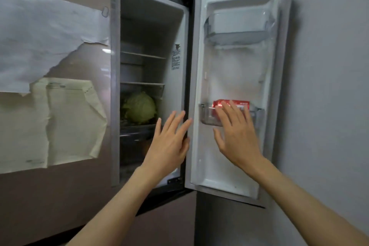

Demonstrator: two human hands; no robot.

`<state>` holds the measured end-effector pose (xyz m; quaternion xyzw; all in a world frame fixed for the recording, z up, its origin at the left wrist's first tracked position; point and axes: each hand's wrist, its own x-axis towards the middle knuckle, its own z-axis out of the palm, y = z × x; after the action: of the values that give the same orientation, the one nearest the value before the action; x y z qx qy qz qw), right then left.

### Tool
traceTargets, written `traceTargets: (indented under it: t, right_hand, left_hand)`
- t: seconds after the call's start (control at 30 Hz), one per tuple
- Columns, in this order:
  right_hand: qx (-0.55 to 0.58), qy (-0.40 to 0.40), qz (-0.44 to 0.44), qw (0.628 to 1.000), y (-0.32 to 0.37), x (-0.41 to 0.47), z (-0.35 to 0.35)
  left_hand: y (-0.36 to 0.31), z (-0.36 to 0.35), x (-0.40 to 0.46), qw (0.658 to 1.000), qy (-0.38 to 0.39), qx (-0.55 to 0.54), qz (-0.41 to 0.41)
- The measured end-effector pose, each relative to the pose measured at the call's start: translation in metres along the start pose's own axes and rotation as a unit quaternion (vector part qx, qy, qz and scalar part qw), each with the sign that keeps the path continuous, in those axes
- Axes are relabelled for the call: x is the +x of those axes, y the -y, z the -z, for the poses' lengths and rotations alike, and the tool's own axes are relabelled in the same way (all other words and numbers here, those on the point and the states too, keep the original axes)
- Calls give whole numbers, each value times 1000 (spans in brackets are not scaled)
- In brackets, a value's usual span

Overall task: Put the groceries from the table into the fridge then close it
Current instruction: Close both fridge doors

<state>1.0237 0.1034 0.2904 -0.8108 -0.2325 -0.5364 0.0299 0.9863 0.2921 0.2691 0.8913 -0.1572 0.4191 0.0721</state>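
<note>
Bare, both hands were spread flat and held nothing: left hand (168,142) in front of the fridge door's hinge edge, right hand (237,134) over the lower door bin (207,118). Red carton (242,104) sat upright in that bin. Door (235,78) likely swings light but stiff; push its free edge, not the brittle-looking clear bins. Farther in, cabbage (139,109) rested on a lower shelf, heavy, firm.

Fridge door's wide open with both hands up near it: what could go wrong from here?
1. The left hand has fingers at the door's hinge-side edge; swinging it shut could pinch them.
2. The red carton stands above the door bin's rim; a hard close might topple it.
</note>
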Motion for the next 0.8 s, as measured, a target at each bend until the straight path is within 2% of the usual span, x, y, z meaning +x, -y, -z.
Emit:
traceTargets:
  t: [0.2,0.33,0.6,0.8]
  right_hand:
    - [-5,30,-54,998,-69,-17,15]
    - [29,39,-42,998,-83,-21,14]
    - [65,23,-51,996,-69,-26,10]
    - [29,8,36,999,-43,-24,23]
  left_hand:
    - [-71,-21,51,1000,9,-17,-15]
    - [-91,-37,63,999,38,-4,-5]
    - [-91,-31,57,999,19,36,13]
    - [-60,-5,43,999,-6,34,16]
